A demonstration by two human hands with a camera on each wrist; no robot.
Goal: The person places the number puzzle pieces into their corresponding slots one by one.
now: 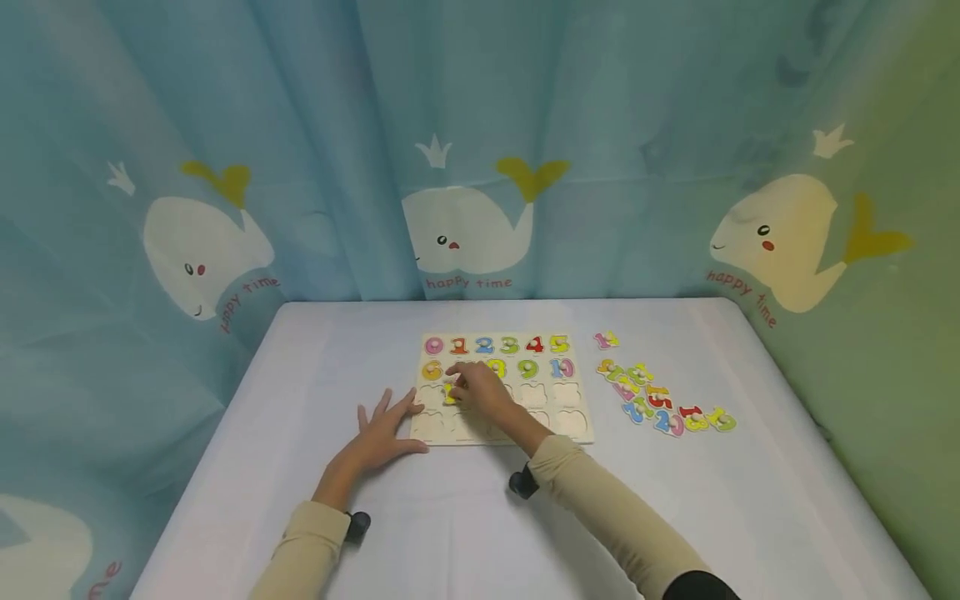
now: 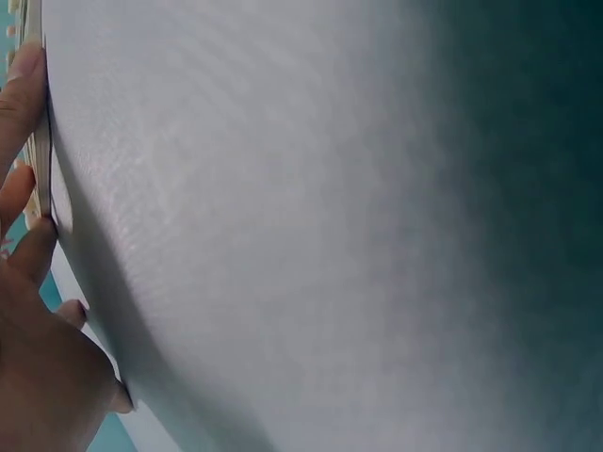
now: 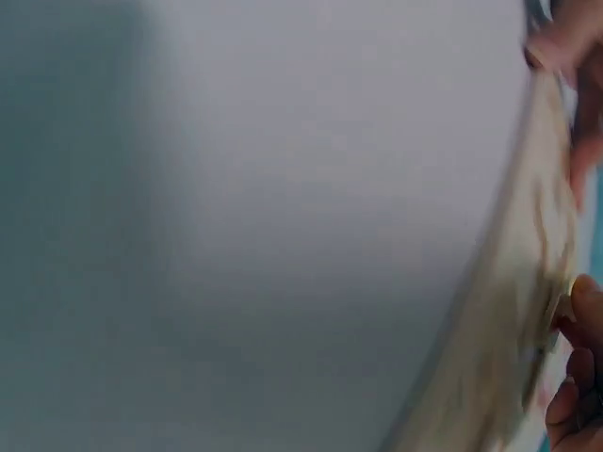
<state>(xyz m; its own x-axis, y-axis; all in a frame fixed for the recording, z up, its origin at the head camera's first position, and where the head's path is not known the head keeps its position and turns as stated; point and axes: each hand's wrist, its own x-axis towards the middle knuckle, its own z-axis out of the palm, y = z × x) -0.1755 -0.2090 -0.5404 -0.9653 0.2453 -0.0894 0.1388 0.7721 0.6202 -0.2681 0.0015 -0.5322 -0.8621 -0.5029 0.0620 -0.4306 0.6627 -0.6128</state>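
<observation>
Pinching yellow number-piece (image 1: 449, 394) mid-frame in right grip (image 1: 482, 390), touching pale wooden board (image 1: 551, 400) with outspread left grip (image 1: 381, 437); may jam if tilted.

Piece (image 1: 449, 393) partly hidden by right grip (image 1: 480, 390), its number unclear, left grip (image 2: 47, 353) cut off in left wrist view, board (image 3: 513, 245) blurred in right wrist view

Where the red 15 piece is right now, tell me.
In the head view, the red 15 piece lies on the white table, right of the puzzle board, just above the blue-and-pink 20 piece in the picture.
</observation>
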